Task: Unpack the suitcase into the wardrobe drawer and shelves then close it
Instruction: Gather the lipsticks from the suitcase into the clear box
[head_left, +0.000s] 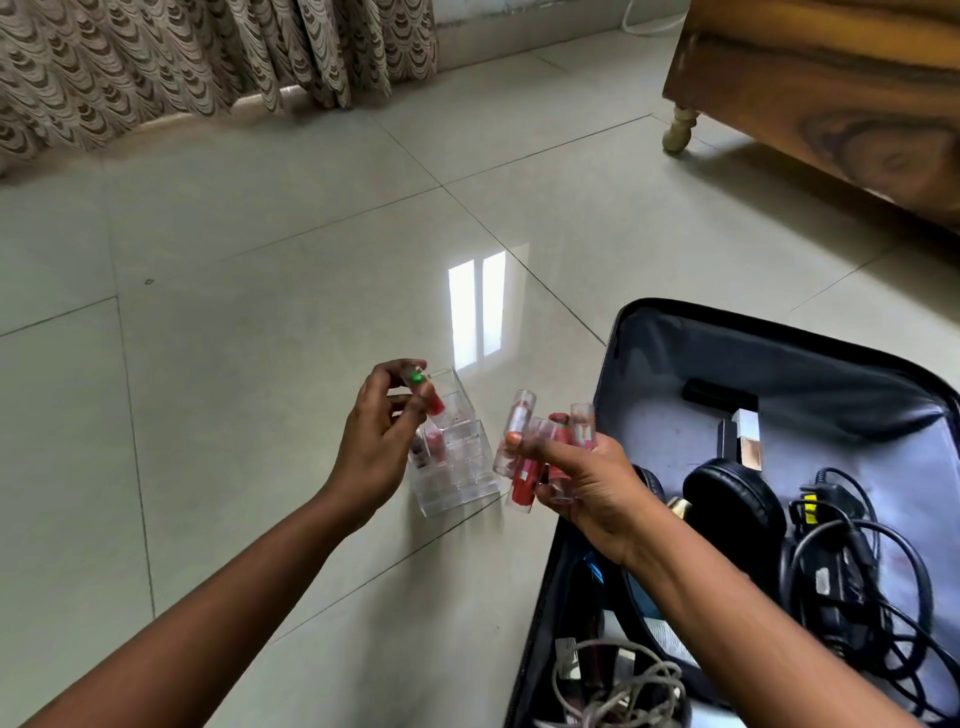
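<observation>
From my head view, my left hand (382, 447) pinches one clear-capped red lipstick (432, 397) over the clear acrylic compartment organiser (457, 467) on the floor. My right hand (576, 480) grips a loose bunch of lipsticks (535, 457) beside the open black suitcase (779, 467); that crowded hold could let one slip and roll across the tiles.

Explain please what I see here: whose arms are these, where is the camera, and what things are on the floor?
There is no machine; a person wears a camera on the head, looking down at both bare hands. The left hand pinches one red lipstick in a clear tube above a clear plastic organiser with small compartments, which stands on the pale tiled floor. The right hand grips a bunch of similar lipstick tubes. An open dark suitcase holds black headphones and black cables.
</observation>
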